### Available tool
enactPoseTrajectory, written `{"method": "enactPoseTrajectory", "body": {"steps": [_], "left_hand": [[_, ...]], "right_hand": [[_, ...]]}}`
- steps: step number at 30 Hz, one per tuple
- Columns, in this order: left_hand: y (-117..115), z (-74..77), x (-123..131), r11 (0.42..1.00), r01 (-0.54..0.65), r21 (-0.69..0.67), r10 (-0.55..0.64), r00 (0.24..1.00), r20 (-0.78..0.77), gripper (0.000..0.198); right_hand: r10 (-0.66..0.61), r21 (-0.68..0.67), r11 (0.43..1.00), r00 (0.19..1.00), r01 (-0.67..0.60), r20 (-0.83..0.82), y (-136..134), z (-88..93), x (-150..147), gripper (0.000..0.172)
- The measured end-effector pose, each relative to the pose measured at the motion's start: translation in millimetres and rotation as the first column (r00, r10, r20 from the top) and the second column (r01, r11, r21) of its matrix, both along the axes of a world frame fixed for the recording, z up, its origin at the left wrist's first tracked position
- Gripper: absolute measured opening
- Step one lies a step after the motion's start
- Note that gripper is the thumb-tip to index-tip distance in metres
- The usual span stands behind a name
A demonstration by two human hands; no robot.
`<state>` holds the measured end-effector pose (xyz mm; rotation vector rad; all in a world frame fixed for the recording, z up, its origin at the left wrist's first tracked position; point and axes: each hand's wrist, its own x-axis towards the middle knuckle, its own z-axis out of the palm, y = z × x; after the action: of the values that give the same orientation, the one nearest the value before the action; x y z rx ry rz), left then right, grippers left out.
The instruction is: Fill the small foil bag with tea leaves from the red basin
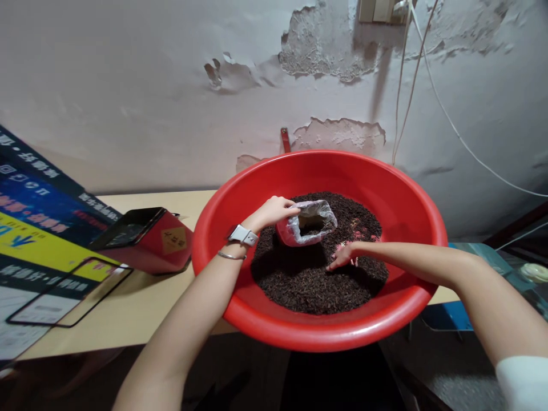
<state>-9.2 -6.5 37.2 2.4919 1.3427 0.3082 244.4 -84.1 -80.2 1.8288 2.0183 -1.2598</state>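
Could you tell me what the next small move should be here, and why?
Probably scoop a handful of dark grains with the right hand and lift it to the bag. The left hand holds the bag with its mouth open just above the heap, and the right hand rests fingers-down on the grains in the red basin, close beside the bag.

A: Site classification?

B: Improvised workroom, in a home or behind a shop.

A: Indicators?

B: Plaster peels off the wall (171, 85). Loose cables (449, 120) hang exposed. A plain table (128, 308) carries a red basin (325, 334) of dark loose material (299, 285), a red tin (149, 240) and printed posters (38, 228).
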Motion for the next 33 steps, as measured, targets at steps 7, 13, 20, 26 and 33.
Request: {"method": "enactPoseTrajectory", "body": {"steps": [7, 13, 20, 26, 33], "left_hand": [[-3, 1.5, 0, 1.0, 0.003, 0.005, -0.003, 1.0, 0.017, 0.041], [-2, -1.4, 0, 1.0, 0.002, -0.003, -0.002, 1.0, 0.024, 0.042], [-5, 0.3, 0, 1.0, -0.005, -0.02, 0.006, 0.999, 0.038, 0.037], [-4, -0.4, 1, 1.0, -0.013, -0.012, 0.013, 0.999, 0.031, 0.036], [-1, -1.8, 1, 1.0, 0.012, -0.023, -0.011, 0.999, 0.046, 0.039]], "right_hand": [[0.102, -0.394, 0.913, 0.994, -0.109, -0.04, 0, -1.7, -39, 0.074], [0.045, -0.351, 0.934, 0.997, -0.062, -0.056, -14, -0.9, -41, 0.075], [0.311, -0.111, 0.94, 0.945, -0.322, -0.105, -12, 20.8, -66, 0.048], [0.474, 0.191, 0.876, 0.861, -0.442, -0.184, -17, 78.5, -80, 0.058], [0.366, 0.722, 0.674, 0.92, -0.157, -0.142, 3, 107.4, -73, 0.041]]}}
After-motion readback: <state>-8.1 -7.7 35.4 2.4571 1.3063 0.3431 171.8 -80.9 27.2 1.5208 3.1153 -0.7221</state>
